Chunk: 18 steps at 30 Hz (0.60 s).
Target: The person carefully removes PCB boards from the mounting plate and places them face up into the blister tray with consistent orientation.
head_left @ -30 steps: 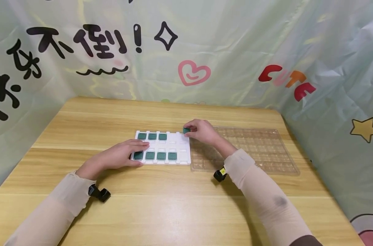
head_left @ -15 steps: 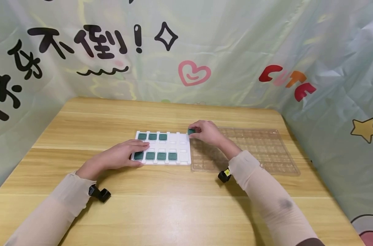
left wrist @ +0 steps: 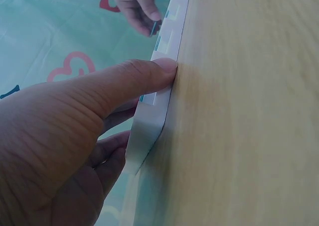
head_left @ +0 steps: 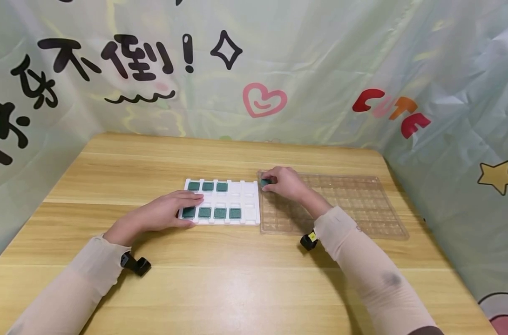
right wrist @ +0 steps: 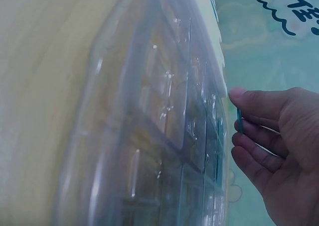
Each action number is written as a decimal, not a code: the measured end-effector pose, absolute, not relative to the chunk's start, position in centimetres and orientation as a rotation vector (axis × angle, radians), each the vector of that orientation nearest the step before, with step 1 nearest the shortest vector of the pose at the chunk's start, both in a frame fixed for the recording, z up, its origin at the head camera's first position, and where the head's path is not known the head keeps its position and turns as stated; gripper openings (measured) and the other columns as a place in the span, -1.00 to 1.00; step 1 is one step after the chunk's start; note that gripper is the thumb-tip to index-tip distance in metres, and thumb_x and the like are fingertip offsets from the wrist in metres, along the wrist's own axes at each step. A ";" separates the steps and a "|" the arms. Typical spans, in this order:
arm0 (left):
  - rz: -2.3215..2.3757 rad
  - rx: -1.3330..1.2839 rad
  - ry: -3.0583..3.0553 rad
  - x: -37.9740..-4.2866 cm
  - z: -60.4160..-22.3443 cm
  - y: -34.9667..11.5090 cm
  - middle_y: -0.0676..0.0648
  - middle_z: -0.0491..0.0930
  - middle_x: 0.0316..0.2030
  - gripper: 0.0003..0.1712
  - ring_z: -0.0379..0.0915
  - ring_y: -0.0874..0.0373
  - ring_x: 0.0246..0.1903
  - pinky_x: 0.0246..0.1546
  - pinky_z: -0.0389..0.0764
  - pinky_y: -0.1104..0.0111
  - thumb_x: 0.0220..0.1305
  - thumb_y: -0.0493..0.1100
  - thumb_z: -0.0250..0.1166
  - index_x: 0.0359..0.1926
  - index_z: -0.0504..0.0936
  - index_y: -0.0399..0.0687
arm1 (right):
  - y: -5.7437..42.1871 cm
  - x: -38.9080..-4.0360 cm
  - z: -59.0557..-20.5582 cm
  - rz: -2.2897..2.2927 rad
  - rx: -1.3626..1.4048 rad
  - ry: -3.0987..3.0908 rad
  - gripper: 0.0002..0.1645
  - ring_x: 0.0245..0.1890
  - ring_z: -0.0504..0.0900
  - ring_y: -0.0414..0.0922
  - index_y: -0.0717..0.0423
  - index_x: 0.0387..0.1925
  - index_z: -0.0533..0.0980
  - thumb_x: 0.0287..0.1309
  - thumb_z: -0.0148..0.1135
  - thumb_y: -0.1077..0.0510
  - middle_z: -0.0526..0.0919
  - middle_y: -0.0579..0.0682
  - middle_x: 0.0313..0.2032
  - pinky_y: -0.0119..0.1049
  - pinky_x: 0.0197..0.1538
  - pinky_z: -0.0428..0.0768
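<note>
My left hand [head_left: 165, 209] holds the left end of a white plastic tray [head_left: 250, 197], its thumb along the near edge and fingers over the top. Square green chips sit in the tray's pockets: three in the far row, such as this chip [head_left: 222, 186], and several in the near row. Between thumb and fingertips, my right hand [head_left: 286, 181] pinches another green chip [right wrist: 239, 120], seen edge-on in the right wrist view. That hand is over the far left corner of a clear plastic tray [head_left: 346, 200] divided into many compartments.
Both trays lie side by side on a wooden table [head_left: 220, 279]. Behind and to the right hangs a printed cloth [head_left: 321, 56] that meets the table's far edge. A small black camera [head_left: 309, 241] hangs at the right wrist, another camera [head_left: 142, 266] at the left.
My right hand has moved right with the pinched chip, from the white tray's far right corner to over the clear tray. The left hand and both trays have stayed put.
</note>
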<state>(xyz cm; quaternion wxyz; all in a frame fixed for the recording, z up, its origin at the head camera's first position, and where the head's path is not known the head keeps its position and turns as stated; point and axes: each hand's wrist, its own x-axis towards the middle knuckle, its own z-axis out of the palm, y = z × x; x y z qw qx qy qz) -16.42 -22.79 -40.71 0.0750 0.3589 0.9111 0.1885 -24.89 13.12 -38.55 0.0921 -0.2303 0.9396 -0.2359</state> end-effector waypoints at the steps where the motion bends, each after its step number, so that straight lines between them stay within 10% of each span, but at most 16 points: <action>1: 0.566 1.078 2.733 -16.5 -40.7 -22.8 -0.16 0.32 0.36 -0.20 0.13 -0.18 0.37 0.34 0.16 -0.05 0.23 0.09 0.37 0.36 0.39 -0.22 | 13.2 -24.9 -38.6 -0.692 -0.676 2.788 -0.57 -0.20 0.54 -0.10 0.07 0.06 0.63 0.18 0.39 0.02 0.65 -0.02 -0.09 -0.18 -0.11 0.54; 18: 0.559 1.096 2.736 -16.6 -41.0 -22.8 -0.15 0.32 0.37 -0.20 0.14 -0.17 0.37 0.35 0.15 -0.04 0.22 0.10 0.37 0.37 0.39 -0.22 | 13.7 -24.8 -39.2 -0.620 -0.667 2.787 -0.57 -0.13 0.59 -0.12 0.05 0.09 0.61 0.20 0.36 0.01 0.66 -0.05 -0.10 -0.15 -0.05 0.58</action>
